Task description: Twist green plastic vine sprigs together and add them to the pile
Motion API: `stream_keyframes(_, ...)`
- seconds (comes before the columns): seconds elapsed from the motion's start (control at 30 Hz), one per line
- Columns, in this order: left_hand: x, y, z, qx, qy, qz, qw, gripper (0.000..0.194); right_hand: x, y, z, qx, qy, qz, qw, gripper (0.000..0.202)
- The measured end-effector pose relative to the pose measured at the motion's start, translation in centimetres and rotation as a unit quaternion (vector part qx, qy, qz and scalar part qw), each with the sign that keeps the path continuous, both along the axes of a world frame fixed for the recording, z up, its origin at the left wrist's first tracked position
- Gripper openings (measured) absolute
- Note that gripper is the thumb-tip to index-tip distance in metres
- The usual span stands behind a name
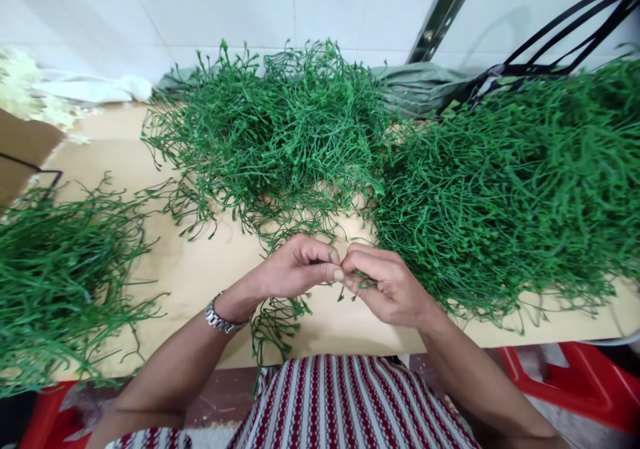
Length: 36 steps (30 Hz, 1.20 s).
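Note:
My left hand (300,266) and my right hand (385,282) meet at their fingertips above the front of the table. Both are closed in a pinch. Short pieces of thin green plastic stem (367,281) show between the right fingers, and a bit of green stem (331,254) shows at the left thumb and forefinger. Beneath my left wrist lies a small bunch of green stems (276,326), near the table edge. Just beyond my hands spreads a loose heap of green stems (280,142) with small budded tips. The exact joint between the fingertips is hidden.
A large green heap (510,196) covers the right side, and another heap (60,282) lies at the left edge. Black curved metal bars (565,36) lean at the back right. A cardboard box (25,152) and pale flowers (30,92) stand far left. Red stools (580,382) are below.

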<state>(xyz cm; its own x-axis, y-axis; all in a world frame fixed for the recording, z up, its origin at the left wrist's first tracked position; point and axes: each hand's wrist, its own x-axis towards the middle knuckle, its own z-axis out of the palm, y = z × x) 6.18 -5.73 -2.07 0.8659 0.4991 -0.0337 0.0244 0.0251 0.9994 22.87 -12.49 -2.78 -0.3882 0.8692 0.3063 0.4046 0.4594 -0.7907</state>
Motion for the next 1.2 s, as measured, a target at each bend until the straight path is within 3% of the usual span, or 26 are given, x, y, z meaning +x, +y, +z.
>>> stream_keyframes(0.13,0.5,-1.2,-0.7,-0.060,-0.090,0.098,0.989,0.028,-0.9,-0.1,-0.6,-0.054,0.159,-0.022,0.986,0.013)
stream_keyframes(0.3,0.1,-1.4,-1.1,-0.030,-0.166,0.206,0.964,0.016,-1.7,-0.3,-1.6,-0.075,0.293,-0.108,0.947,0.021)
stream_keyframes(0.47,0.1,-1.1,-0.9,0.065,-0.116,0.193,0.972,0.016,-1.2,0.2,-1.3,-0.087,0.255,-0.122,0.955,0.021)
stream_keyframes(0.57,0.7,-1.2,-1.3,0.168,-0.122,0.237,0.949,0.010,-1.7,0.3,-1.5,-0.149,0.242,-0.112,0.952,0.019)
stream_keyframes(0.63,1.2,-1.4,-1.8,0.250,-0.119,0.280,0.919,0.008,-2.4,0.2,-1.7,-0.209,0.303,-0.113,0.923,0.019)
stream_keyframes(0.77,2.0,-1.5,-2.7,0.353,-0.096,0.358,0.859,0.010,-4.1,0.0,-1.8,-0.304,0.453,-0.127,0.828,0.028)
stream_keyframes(0.87,2.2,-1.4,-2.7,0.375,-0.085,0.369,0.846,0.013,-4.4,0.0,-1.7,-0.330,0.490,-0.124,0.797,0.032)
stream_keyframes(0.93,2.0,-1.3,-2.4,0.365,-0.088,0.335,0.864,0.012,-4.0,0.1,-1.8,-0.313,0.470,-0.138,0.814,0.031)
stream_keyframes(1.03,1.4,-1.2,-1.6,0.374,-0.076,0.255,0.889,0.011,-2.5,0.2,-1.9,-0.247,0.343,-0.137,0.896,0.025)
stream_keyframes(1.13,0.7,-1.2,-0.6,0.390,-0.044,0.183,0.902,0.016,-0.8,0.3,-1.2,-0.146,0.140,-0.077,0.976,0.020)
stream_keyframes(1.2,0.3,-1.1,0.0,0.340,-0.037,0.122,0.932,0.019,0.1,0.4,-0.4,-0.082,0.043,-0.009,0.996,0.021)
